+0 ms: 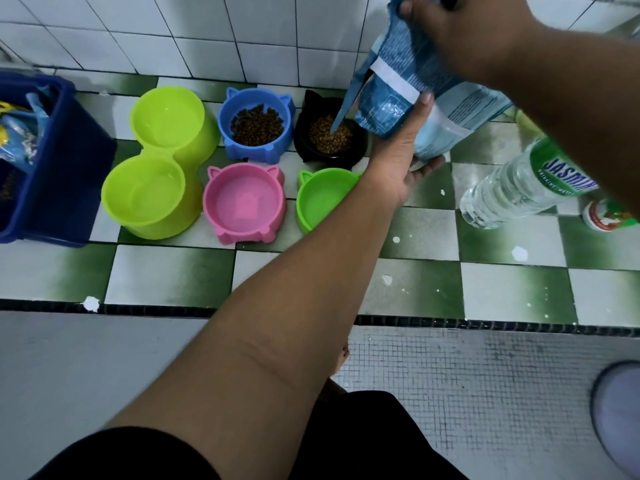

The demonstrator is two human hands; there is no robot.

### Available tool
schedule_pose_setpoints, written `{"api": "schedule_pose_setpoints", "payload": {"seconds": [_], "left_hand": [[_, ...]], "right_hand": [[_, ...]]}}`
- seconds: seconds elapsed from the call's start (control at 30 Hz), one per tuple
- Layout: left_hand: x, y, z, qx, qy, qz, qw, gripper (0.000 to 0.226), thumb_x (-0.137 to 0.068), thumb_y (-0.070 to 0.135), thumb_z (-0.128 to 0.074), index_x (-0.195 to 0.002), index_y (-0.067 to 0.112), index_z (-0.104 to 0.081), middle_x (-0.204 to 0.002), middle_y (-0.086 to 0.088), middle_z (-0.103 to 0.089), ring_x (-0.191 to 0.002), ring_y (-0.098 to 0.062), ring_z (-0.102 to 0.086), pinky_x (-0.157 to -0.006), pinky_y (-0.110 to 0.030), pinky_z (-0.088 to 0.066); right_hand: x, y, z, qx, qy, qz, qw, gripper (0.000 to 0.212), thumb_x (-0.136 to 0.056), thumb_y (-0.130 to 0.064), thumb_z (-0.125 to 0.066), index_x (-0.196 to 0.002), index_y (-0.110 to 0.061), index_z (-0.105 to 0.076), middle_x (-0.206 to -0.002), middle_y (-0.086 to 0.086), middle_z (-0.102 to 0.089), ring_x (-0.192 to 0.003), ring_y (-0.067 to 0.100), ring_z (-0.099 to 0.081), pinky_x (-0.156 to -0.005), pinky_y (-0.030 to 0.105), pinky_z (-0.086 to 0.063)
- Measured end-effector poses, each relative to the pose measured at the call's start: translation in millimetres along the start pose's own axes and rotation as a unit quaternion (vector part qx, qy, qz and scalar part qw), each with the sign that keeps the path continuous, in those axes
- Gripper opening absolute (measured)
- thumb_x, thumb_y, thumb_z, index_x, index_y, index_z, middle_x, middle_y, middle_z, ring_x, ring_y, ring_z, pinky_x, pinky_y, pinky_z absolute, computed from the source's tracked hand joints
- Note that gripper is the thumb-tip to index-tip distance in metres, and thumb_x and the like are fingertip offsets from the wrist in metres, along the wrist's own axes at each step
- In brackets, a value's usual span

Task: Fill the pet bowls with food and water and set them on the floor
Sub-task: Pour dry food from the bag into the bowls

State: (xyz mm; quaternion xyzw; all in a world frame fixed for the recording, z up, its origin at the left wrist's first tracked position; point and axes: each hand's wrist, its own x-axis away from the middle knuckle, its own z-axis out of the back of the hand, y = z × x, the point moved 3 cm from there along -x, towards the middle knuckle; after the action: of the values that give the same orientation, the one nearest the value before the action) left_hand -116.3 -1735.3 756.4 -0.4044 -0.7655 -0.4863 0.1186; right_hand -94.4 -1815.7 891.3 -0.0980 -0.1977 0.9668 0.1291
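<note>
1. The food bag (391,105) hangs tilted over the black bowl (304,143), with its lower corner dipping toward the kibble heaped there.
2. Your left hand (398,161) cups the bag from below, thumb up its face and fingers curled underneath. Your right hand (464,36) grips the top, with the fingers folded over the edge.
3. You look to be pouring food into bowl 2 of the food bowls. The blue bowl (242,152) just beside it already holds kibble.
4. The pink bowl (244,202), green bowl (322,199) and lime double bowl (156,161) show no kibble. The lime one seems to hold water.
5. Next, level the bag to stop the flow without scattering kibble, then set it aside. The water bottle (519,185) lies to the right on the checkered tiles (415,289).
</note>
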Motion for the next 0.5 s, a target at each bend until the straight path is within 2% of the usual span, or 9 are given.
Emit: {"api": "schedule_pose_setpoints", "payload": {"seconds": [0.07,0.13,0.23,0.33,0.4,0.5], "left_hand": [[6,-6,8,0.017,0.002,0.007,1.000,0.064,-0.088,0.045,-0.076,-0.140,0.020,-0.050,-0.129,-0.015,-0.063,-0.111,-0.033,-0.065,-0.088,-0.054,-0.060],[15,-6,20,0.039,0.004,0.004,0.999,0.064,-0.089,0.044,-0.076,-0.141,0.021,-0.050,-0.131,-0.014,-0.063,-0.116,-0.034,-0.064,-0.086,-0.052,-0.061],[30,-5,45,0.057,0.013,-0.001,0.998,0.058,-0.091,0.043,-0.074,-0.141,0.023,-0.052,-0.124,-0.008,-0.066,-0.116,-0.032,-0.064,-0.091,-0.050,-0.060],[43,-4,72,0.081,0.021,-0.008,0.996,0.050,-0.094,0.041,-0.071,-0.138,0.023,-0.055,-0.117,-0.002,-0.067,-0.114,-0.029,-0.064,-0.093,-0.048,-0.059],[53,-3,88,0.089,0.027,0.002,0.996,0.049,-0.095,0.041,-0.069,-0.138,0.022,-0.055,-0.118,-0.004,-0.066,-0.110,-0.028,-0.063,-0.095,-0.047,-0.058],[63,-1,109,0.104,0.032,0.016,0.994,0.053,-0.094,0.043,-0.069,-0.139,0.018,-0.054,-0.121,-0.010,-0.061,-0.107,-0.030,-0.061,-0.095,-0.048,-0.057]], "right_hand": [[5,-10,-3,-0.009,-0.010,0.014,1.000,0.049,-0.103,-0.048,-0.043,-0.132,-0.010,-0.055,-0.121,0.008,-0.061,-0.105,0.025,-0.057,-0.088,0.031,-0.042],[7,-26,-9,-0.005,-0.017,0.044,0.999,0.048,-0.103,-0.047,-0.042,-0.134,-0.012,-0.055,-0.130,0.008,-0.061,-0.111,0.024,-0.057,-0.088,0.025,-0.037],[6,-55,-24,-0.029,-0.035,0.081,0.996,0.046,-0.101,-0.045,-0.046,-0.135,-0.014,-0.056,-0.137,0.004,-0.060,-0.115,0.013,-0.056,-0.090,0.017,-0.037],[7,-84,-43,-0.040,-0.045,0.128,0.990,0.043,-0.097,-0.044,-0.052,-0.122,-0.009,-0.062,-0.123,0.009,-0.066,-0.106,0.020,-0.061,-0.090,0.028,-0.046],[9,-104,-57,-0.034,-0.055,0.156,0.986,0.039,-0.095,-0.042,-0.054,-0.113,-0.009,-0.063,-0.110,0.011,-0.067,-0.091,0.018,-0.057,-0.078,0.026,-0.040],[10,-128,-79,-0.019,-0.063,0.168,0.984,0.037,-0.092,-0.039,-0.056,-0.108,-0.006,-0.064,-0.104,0.015,-0.067,-0.091,0.024,-0.057,-0.076,0.029,-0.036]]}}
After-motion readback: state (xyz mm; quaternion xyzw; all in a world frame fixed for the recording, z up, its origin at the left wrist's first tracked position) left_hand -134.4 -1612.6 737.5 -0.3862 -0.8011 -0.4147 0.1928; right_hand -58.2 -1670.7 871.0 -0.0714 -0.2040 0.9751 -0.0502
